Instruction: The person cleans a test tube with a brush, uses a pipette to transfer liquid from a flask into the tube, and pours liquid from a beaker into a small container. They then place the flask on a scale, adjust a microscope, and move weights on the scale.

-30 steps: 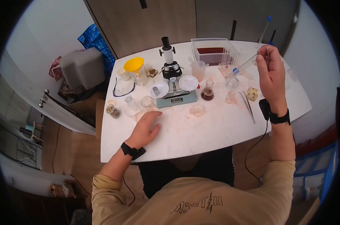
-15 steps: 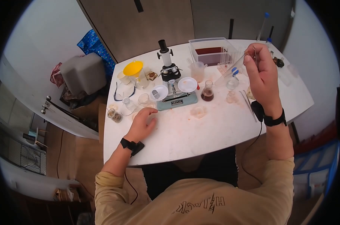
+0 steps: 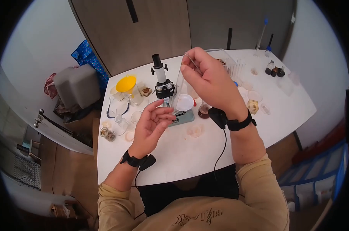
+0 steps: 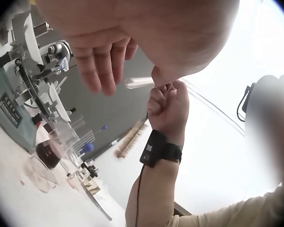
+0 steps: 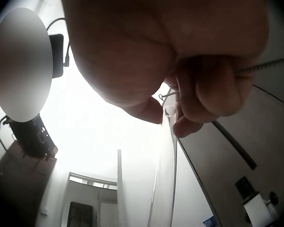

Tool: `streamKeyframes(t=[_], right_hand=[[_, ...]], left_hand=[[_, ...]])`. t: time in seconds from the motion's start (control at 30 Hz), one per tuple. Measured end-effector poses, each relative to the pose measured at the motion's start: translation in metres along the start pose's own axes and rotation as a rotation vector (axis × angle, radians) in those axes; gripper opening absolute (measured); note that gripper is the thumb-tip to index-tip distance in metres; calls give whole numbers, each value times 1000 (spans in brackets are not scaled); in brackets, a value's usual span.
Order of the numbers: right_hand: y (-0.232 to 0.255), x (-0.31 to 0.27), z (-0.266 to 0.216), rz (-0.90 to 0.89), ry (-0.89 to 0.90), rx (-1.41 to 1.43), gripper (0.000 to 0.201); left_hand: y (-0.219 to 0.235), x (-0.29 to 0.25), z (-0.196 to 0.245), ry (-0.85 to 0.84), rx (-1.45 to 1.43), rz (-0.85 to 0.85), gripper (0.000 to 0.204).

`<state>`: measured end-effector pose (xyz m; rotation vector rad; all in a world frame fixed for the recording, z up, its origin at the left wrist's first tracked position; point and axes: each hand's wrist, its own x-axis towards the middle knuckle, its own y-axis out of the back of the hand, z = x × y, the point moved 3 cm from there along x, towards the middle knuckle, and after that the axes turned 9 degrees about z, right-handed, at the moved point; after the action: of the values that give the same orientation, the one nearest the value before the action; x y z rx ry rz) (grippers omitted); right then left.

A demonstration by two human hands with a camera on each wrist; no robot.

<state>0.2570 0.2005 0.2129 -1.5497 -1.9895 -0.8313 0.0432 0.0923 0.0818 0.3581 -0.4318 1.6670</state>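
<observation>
The right hand (image 3: 211, 79) pinches a clear glass tube (image 5: 163, 189) by its rim and grips a tan-bristled, twisted-wire brush (image 4: 131, 139), its handle partly hidden by curled fingers. The tube slants down toward the left hand (image 3: 149, 125), its far end hard to make out before the grey-green balance (image 3: 186, 116). The left hand, raised and loosely bent, holds nothing.

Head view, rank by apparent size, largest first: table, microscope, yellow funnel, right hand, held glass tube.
1. Table
2. Right hand
3. Microscope
4. Yellow funnel

Unranked: glass tube. It's see-through and partly hidden, so its outline is unsure there.
</observation>
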Motion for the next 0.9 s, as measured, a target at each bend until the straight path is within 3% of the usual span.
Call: streamKeyframes(t=[0.03, 0.23, 0.3, 0.43, 0.47, 0.53, 0.57, 0.63, 0.67, 0.73, 0.87, 0.9], right_hand=[[-6, 3, 2, 1, 28, -26, 19], [-21, 10, 14, -107, -87, 5, 17], [-20, 11, 21, -165, -93, -53, 20], [10, 25, 34, 44, -122, 248, 51], [12, 27, 34, 33, -125, 240, 51], [24, 32, 27, 324, 140, 223, 56], [33, 34, 30, 311, 144, 218, 56], [65, 32, 36, 474, 173, 54, 60], [72, 30, 33, 463, 176, 51, 60], [77, 25, 31, 402, 16, 146, 60], [63, 30, 25, 437, 32, 181, 60], [64, 31, 25, 516, 29, 210, 58]], left_hand=[[-2, 7, 0, 33, -88, 9, 56], [21, 10, -17, 84, 56, 145, 26], [30, 7, -21, -4, 117, 190, 26], [42, 0, -27, -58, 148, 207, 23], [43, -2, -25, -74, 167, 197, 23], [42, -4, -21, -108, 156, 223, 23], [41, -4, -19, -148, 157, 241, 23], [44, -4, -21, -179, 164, 269, 23], [45, -5, -22, -201, 180, 286, 24], [47, -5, -25, -194, 175, 314, 24], [48, -5, -28, -158, 135, 364, 25], [48, -5, -27, -159, 128, 372, 25]])
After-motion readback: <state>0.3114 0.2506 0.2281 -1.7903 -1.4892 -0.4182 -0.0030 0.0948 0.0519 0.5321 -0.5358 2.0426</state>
